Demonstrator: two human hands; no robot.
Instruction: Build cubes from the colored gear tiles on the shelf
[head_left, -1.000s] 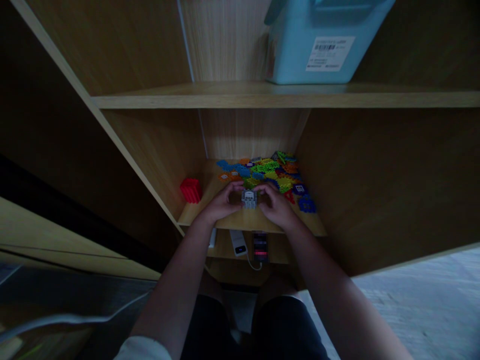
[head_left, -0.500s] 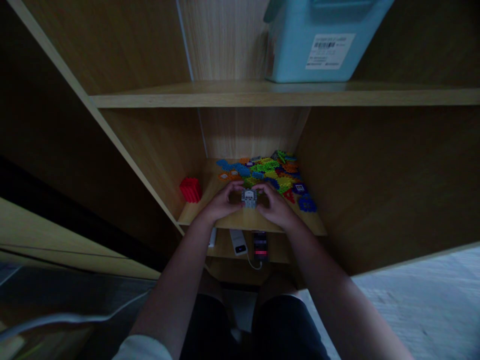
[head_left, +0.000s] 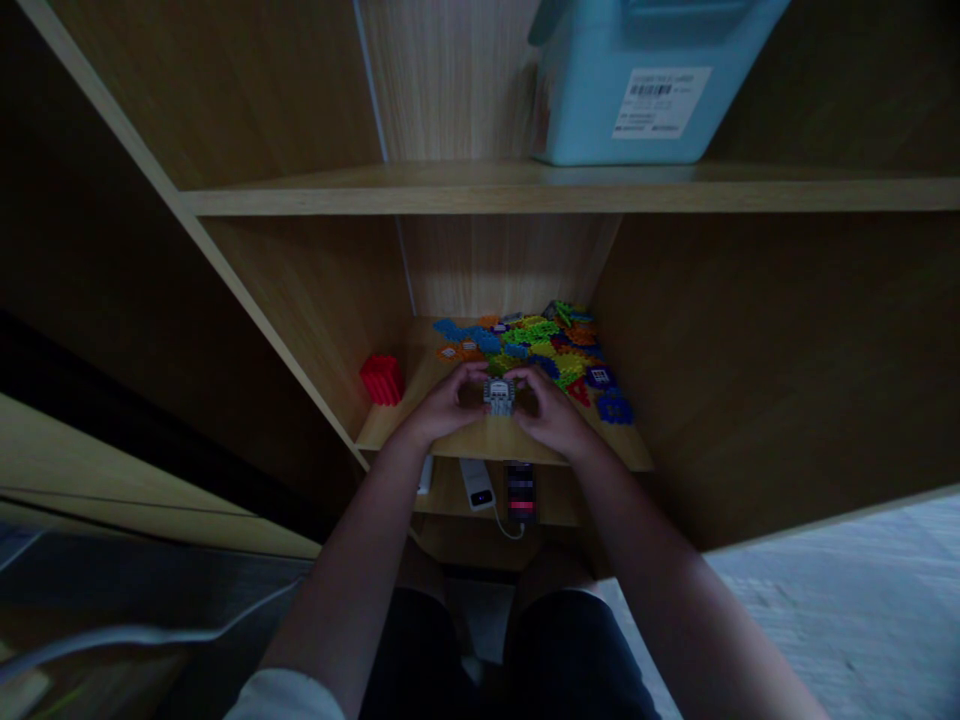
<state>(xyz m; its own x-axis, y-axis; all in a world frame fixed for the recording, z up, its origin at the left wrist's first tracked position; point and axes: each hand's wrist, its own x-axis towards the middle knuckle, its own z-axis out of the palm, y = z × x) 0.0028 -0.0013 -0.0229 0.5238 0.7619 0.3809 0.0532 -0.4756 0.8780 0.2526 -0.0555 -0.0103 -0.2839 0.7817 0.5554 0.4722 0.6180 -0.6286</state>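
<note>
A: What do we have between our hands?

B: A small grey block (head_left: pixel 499 397). Our left hand (head_left: pixel 448 402) pinches its left side between thumb and fingers, and our right hand (head_left: pixel 553 408) pinches the right side the same way.

A: And where are we holding it?

B: Over the near part of the middle shelf (head_left: pixel 480 439), roughly midway between its ends. We can't tell whether the block touches the wood.

A: What else do we see there?

B: On the far side, reaching to the right, flat coloured pieces (head_left: pixel 536 335) lie in an overlapping spread. A red block (head_left: pixel 382 380) stands well apart at the left end.

A: Below and above us?

B: On the lower shelf (head_left: pixel 444 492) we see a white device (head_left: pixel 475 484) left of a phone (head_left: pixel 520 488), with a white cable (head_left: pixel 510 535) looping between them. Above, toward the right, a light-blue bin (head_left: pixel 585 115) sits on the upper shelf (head_left: pixel 375 200).
</note>
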